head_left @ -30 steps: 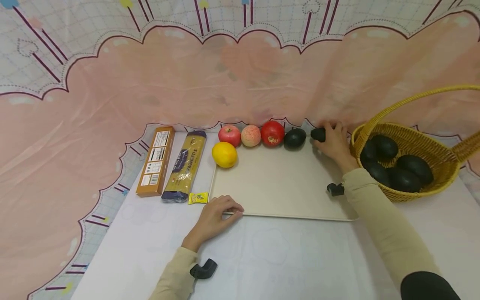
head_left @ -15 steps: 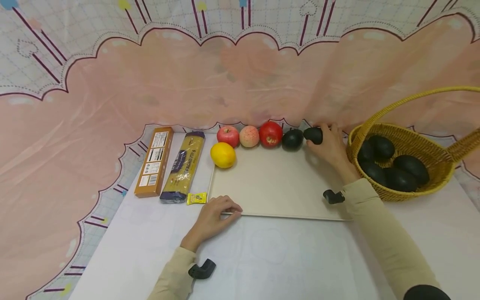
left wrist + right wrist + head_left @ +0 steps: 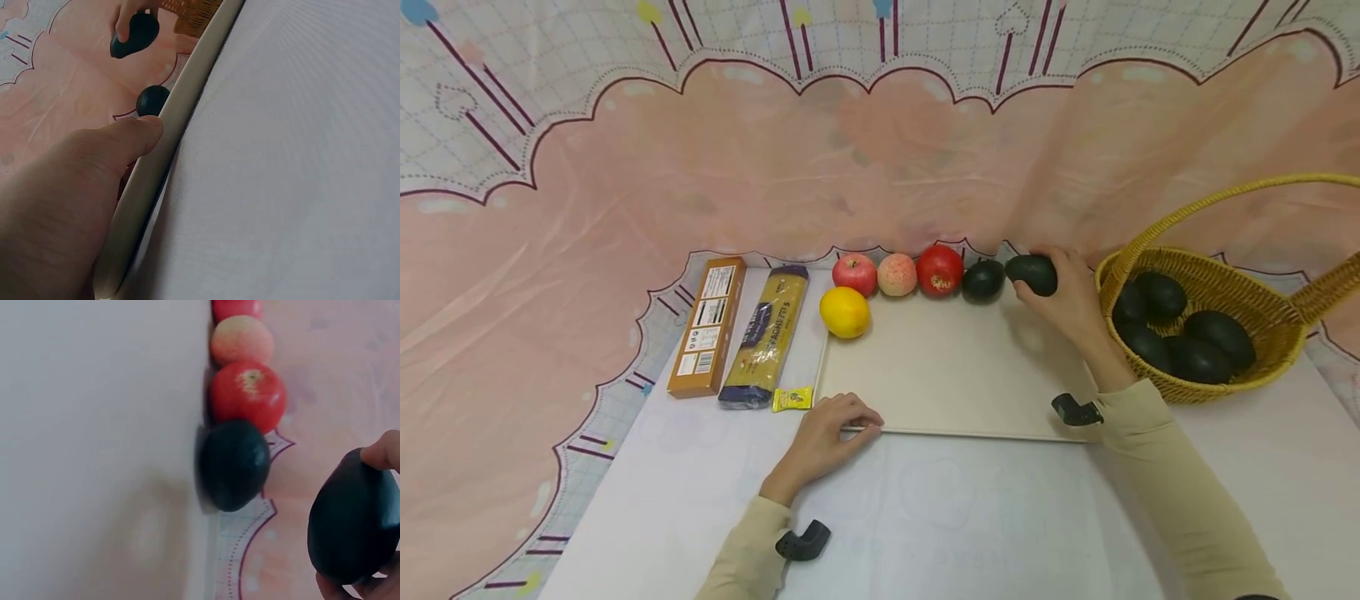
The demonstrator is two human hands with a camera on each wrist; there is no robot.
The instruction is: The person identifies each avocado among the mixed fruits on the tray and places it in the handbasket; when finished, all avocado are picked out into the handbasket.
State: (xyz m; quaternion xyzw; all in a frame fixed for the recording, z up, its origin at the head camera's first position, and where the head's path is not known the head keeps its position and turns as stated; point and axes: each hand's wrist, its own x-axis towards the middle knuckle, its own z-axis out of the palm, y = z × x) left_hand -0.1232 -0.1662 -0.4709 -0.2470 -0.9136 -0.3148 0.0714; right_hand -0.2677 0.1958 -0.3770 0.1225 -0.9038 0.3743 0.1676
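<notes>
My right hand [image 3: 1063,296] grips a dark green avocado [image 3: 1032,275] above the tray's back right corner. In the right wrist view, thumb and fingers wrap around that avocado [image 3: 353,525], which is apart from the one at rest. My left hand [image 3: 827,437] holds the near left edge of a cream tray [image 3: 955,375]. In the left wrist view its thumb lies on the tray rim [image 3: 181,100], and its other fingers are hidden. Along the tray's back edge sit an apple [image 3: 854,274], a peach [image 3: 897,274], a pomegranate [image 3: 940,270] and another avocado [image 3: 983,281].
A lemon [image 3: 845,312] sits at the tray's left side. Left of the tray lie a brown box [image 3: 707,325], a spaghetti packet [image 3: 766,337] and a yellow wrapped sweet [image 3: 792,398]. A handled wicker basket [image 3: 1273,333] with several avocados [image 3: 1201,358] stands at the right.
My right hand has turned and shifted slightly left, so more of the held avocado shows, nearer the one on the tray. My left hand has stayed in place.
</notes>
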